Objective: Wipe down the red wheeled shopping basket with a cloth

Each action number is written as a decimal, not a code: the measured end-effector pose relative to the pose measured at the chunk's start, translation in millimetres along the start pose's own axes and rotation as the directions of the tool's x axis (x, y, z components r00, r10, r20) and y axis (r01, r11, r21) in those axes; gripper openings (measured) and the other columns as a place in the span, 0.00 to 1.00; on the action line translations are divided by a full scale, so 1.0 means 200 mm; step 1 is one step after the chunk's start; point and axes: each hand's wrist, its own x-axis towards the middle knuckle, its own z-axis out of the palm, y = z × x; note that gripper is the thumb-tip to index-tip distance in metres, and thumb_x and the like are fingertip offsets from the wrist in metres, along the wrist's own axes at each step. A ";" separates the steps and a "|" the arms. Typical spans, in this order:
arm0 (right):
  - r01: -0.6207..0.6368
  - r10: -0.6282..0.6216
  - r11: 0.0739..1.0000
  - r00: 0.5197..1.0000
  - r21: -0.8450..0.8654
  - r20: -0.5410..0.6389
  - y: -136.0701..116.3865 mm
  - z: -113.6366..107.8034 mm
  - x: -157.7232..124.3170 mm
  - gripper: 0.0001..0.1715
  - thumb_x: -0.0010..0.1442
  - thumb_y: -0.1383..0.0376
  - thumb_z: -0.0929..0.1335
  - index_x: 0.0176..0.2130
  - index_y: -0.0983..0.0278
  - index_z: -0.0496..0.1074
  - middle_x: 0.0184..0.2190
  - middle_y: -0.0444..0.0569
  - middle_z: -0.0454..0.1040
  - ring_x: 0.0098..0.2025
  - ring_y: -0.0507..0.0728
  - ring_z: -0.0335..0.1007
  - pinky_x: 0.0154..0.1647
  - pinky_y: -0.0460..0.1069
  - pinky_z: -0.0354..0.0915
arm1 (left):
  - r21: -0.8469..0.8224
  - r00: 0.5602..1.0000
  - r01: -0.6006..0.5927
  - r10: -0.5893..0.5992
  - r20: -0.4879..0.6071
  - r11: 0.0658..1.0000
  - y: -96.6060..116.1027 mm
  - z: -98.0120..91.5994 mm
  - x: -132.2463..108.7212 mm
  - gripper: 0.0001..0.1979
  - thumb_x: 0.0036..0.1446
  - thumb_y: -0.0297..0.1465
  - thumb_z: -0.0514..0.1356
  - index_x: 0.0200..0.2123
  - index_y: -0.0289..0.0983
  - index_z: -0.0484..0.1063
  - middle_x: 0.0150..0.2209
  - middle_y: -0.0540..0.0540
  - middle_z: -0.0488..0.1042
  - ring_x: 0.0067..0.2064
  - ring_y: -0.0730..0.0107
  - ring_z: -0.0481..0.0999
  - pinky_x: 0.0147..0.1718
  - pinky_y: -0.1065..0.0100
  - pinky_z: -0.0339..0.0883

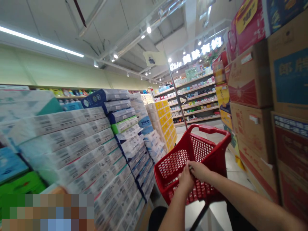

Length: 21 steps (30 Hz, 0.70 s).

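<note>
Red basket (216,158) beyond the fingers (186,169)

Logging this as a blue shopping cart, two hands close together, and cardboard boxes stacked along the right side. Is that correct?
Not the colour: the head view shows a red shopping cart. The left hand and right hand are close together, with cardboard boxes stacked along the right.
</note>
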 end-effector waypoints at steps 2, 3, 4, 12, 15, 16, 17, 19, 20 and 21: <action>0.043 -0.042 0.997 0.999 -0.066 0.022 0.06 -0.08 -0.01 0.13 0.60 0.67 0.63 0.44 0.62 0.72 0.41 0.50 0.78 0.42 0.56 0.73 0.42 0.48 0.61 | 0.054 0.999 0.041 -0.040 -0.015 0.998 0.01 0.03 0.01 0.30 0.62 0.30 0.46 0.67 0.42 0.46 0.62 0.42 0.61 0.60 0.60 0.63 0.57 0.58 0.52; 0.075 -0.072 0.988 0.997 -0.134 0.023 0.09 -0.13 -0.01 0.14 0.60 0.63 0.65 0.46 0.61 0.72 0.42 0.50 0.78 0.43 0.57 0.73 0.44 0.49 0.61 | 0.076 0.998 0.053 -0.051 -0.032 0.996 0.01 0.04 0.01 0.29 0.62 0.31 0.46 0.66 0.42 0.48 0.61 0.42 0.63 0.59 0.60 0.63 0.57 0.58 0.52; 0.081 -0.076 0.971 0.997 -0.223 0.031 0.13 -0.19 -0.02 0.15 0.59 0.61 0.66 0.46 0.61 0.72 0.42 0.50 0.78 0.44 0.59 0.73 0.47 0.51 0.60 | 0.090 0.997 0.069 -0.064 -0.053 0.994 0.02 0.04 0.00 0.27 0.63 0.32 0.46 0.65 0.43 0.51 0.59 0.42 0.64 0.59 0.60 0.64 0.57 0.57 0.53; 0.063 -0.076 0.858 0.997 -0.510 -0.004 0.32 -0.34 -0.03 0.10 0.57 0.59 0.70 0.35 0.64 0.77 0.38 0.54 0.78 0.46 0.63 0.70 0.51 0.55 0.55 | -0.010 0.983 0.177 -0.177 -0.043 0.984 0.18 0.02 0.10 0.20 0.67 0.41 0.40 0.52 0.41 0.63 0.55 0.41 0.70 0.55 0.59 0.69 0.51 0.58 0.61; 0.032 -0.038 0.866 0.999 -0.499 -0.002 0.28 -0.32 -0.03 0.12 0.58 0.58 0.70 0.34 0.64 0.78 0.38 0.55 0.78 0.46 0.63 0.69 0.51 0.55 0.55 | -0.026 0.993 0.117 -0.117 -0.003 0.993 0.18 0.02 0.11 0.18 0.68 0.37 0.40 0.55 0.44 0.60 0.52 0.45 0.73 0.51 0.63 0.73 0.49 0.60 0.62; 0.020 -0.020 0.869 1.000 -0.495 0.005 0.27 -0.32 -0.04 0.12 0.58 0.57 0.70 0.34 0.63 0.78 0.39 0.55 0.78 0.46 0.63 0.69 0.51 0.55 0.54 | -0.013 0.996 0.087 -0.087 -0.015 0.996 0.16 0.01 0.10 0.18 0.68 0.36 0.40 0.55 0.46 0.60 0.52 0.46 0.73 0.51 0.64 0.73 0.49 0.61 0.62; 0.009 -0.002 0.869 1.000 -0.494 0.014 0.25 -0.33 -0.04 0.13 0.58 0.56 0.70 0.34 0.64 0.78 0.38 0.56 0.78 0.46 0.63 0.69 0.51 0.55 0.54 | -0.001 0.998 0.052 -0.053 -0.021 0.999 0.15 0.00 0.09 0.18 0.68 0.35 0.40 0.55 0.46 0.61 0.51 0.46 0.74 0.50 0.65 0.74 0.48 0.63 0.62; -0.007 0.022 0.867 0.999 -0.498 0.024 0.21 -0.33 -0.05 0.14 0.57 0.56 0.70 0.35 0.64 0.79 0.39 0.57 0.78 0.46 0.64 0.69 0.51 0.55 0.54 | 0.030 1.000 0.024 -0.024 0.000 0.999 0.12 -0.03 0.06 0.19 0.67 0.35 0.40 0.52 0.44 0.66 0.49 0.46 0.75 0.49 0.65 0.74 0.47 0.66 0.63; -0.016 0.032 0.865 0.999 -0.502 0.023 0.20 -0.33 -0.05 0.15 0.57 0.56 0.70 0.36 0.64 0.79 0.39 0.57 0.78 0.47 0.64 0.69 0.52 0.55 0.53 | 0.056 0.999 0.047 -0.048 0.015 0.997 0.11 -0.05 0.05 0.19 0.67 0.35 0.40 0.50 0.43 0.67 0.48 0.45 0.76 0.49 0.65 0.74 0.46 0.67 0.63; -0.026 0.042 0.862 0.999 -0.506 0.021 0.18 -0.33 -0.05 0.15 0.57 0.56 0.70 0.37 0.65 0.79 0.40 0.58 0.78 0.47 0.64 0.69 0.52 0.56 0.53 | 0.085 0.996 0.086 -0.089 0.030 0.993 0.10 -0.07 0.04 0.19 0.67 0.35 0.41 0.50 0.41 0.68 0.48 0.44 0.76 0.48 0.64 0.75 0.46 0.67 0.63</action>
